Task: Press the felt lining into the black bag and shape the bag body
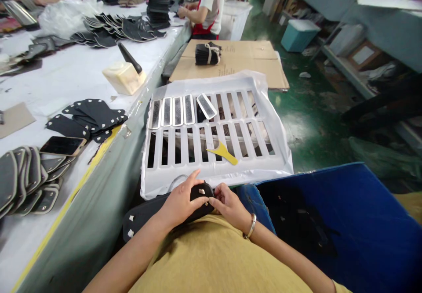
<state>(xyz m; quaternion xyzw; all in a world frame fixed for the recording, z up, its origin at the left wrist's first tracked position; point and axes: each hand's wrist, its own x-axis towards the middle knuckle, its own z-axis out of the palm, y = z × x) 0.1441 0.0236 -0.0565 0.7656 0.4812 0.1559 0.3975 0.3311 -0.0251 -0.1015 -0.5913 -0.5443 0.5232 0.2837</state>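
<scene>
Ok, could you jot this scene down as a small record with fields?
left hand: gripping a black panel
right hand: fingertips at the panel's end, by a small stud
ahead: white slotted rack bearing light-rimmed dark rectangles, one askew, and a yellow flat tool
left side: smartphone on a worktable
right side: blue box

Left of our fingers, we see a phone on the tabletop, with crumpled clear plastic farther ahead. Well beyond the fingers stands a person in white and red; ahead and right, a teal box sits on green floor.
</scene>
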